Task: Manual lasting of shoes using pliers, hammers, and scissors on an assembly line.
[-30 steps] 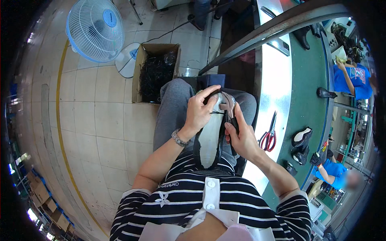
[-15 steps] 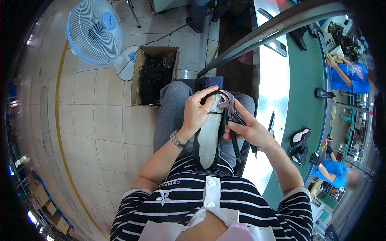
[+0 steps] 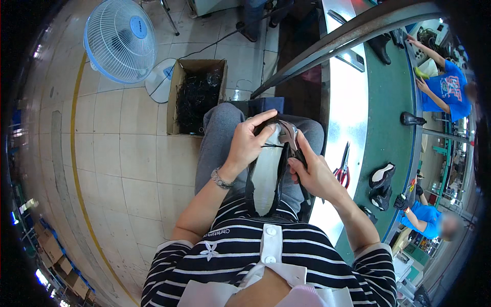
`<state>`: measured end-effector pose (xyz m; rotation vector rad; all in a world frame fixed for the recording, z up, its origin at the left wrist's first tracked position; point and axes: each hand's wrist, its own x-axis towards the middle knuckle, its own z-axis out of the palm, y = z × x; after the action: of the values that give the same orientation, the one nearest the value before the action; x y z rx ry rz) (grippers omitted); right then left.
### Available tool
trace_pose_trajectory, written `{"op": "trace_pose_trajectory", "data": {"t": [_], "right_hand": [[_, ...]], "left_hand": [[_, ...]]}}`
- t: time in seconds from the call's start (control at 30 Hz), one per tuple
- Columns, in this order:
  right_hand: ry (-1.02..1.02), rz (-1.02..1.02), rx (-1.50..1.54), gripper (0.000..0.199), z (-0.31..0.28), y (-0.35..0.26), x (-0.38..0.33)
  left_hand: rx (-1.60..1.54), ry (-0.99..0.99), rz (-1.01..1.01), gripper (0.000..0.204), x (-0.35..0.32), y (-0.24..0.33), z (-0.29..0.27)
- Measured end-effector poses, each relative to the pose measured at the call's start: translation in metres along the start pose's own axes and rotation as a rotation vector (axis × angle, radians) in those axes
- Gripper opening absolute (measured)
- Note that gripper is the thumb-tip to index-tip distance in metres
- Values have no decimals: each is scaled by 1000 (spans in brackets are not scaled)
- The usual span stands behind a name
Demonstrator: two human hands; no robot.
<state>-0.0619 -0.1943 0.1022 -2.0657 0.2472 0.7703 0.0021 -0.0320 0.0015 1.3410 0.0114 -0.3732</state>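
Across my lap lies a shoe [image 3: 264, 179], black upper folded around a pale, bare sole side, its toe pointing away from me. My left hand [image 3: 247, 143] grips the toe end from the left, thumb on the sole side and fingers over the far edge. In my right hand [image 3: 318, 176] is a pair of lasting pliers [image 3: 289, 133] with a curved metal head and dark handles. The pliers' head rests against the right edge of the toe, close to my left fingertips; its jaw tips are hard to make out. A thin black strand crosses the sole below the toe.
To my right, a metal table [image 3: 345, 102] holds red-handled scissors [image 3: 343, 171]. Beyond it, a green conveyor [image 3: 381, 138] carries dark shoes [image 3: 382, 187], with co-workers in blue at its far side. A carton of black scraps [image 3: 199, 97] and a fan [image 3: 120, 41] stand ahead left.
The pliers' handles, spread apart before, are now closer together within my right hand. That hand has shifted slightly, uncovering the scissors' red handles. A co-worker's arm now reaches toward the conveyor.
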Motion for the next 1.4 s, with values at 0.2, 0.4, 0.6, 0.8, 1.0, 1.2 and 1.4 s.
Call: {"op": "trace_pose_trajectory", "data": {"t": [0.2, 0.4, 0.6, 0.8, 1.0, 1.2, 1.4], "right_hand": [[-26, -6, -123, 64, -13, -10, 0], [188, -250, -314, 78, -21, -44, -9], [210, -126, -730, 79, -10, -13, 22], [613, -452, -352, 76, 12, 2, 19], [330, -309, -594, 74, -7, -29, 8], [294, -115, -671, 73, 8, -3, 25], [623, -128, -158, 70, 2, 69, 10]], "left_hand": [[70, -2, -45, 27, 9, 0, -4], [245, 2, 64, 27, 7, 6, -9], [281, -27, 67, 28, 12, -4, -12], [225, -30, 82, 29, 9, -1, -10], [218, -44, 39, 31, 9, -7, -18], [150, -139, 22, 40, 11, -3, -18], [226, -107, 82, 49, -16, 4, -20]]}}
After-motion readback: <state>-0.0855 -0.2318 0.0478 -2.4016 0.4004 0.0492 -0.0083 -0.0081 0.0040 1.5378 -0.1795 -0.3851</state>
